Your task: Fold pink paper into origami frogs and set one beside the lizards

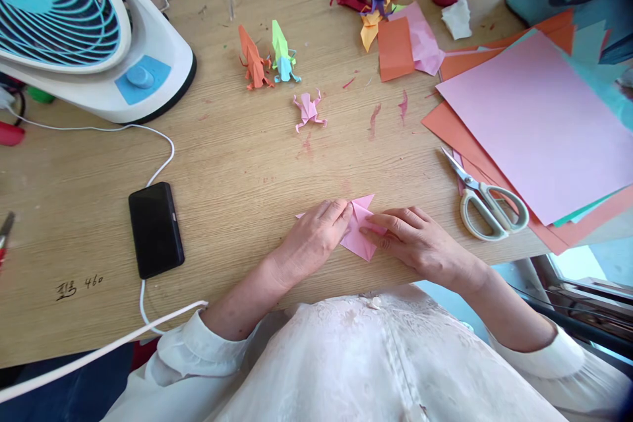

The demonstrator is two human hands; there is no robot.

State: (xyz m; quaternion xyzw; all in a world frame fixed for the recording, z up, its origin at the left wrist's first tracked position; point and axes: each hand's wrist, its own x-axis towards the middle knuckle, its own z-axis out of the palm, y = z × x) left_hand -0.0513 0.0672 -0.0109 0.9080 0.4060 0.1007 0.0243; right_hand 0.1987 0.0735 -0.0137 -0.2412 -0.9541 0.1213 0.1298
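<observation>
A wood-grained table (222,165) stands in soft light.

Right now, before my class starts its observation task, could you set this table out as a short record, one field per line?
Left hand: fingers on the pink paper
Right hand: fingers on the same paper
Paper: partly folded, partly hidden by the hands
Figures: three beyond the hands, orange, green and blue, pink
Scissors: right of the hands, by the sheets
Phone: left of the hands
Fan: far left

Bright, soft light; stretched edges.
</observation>
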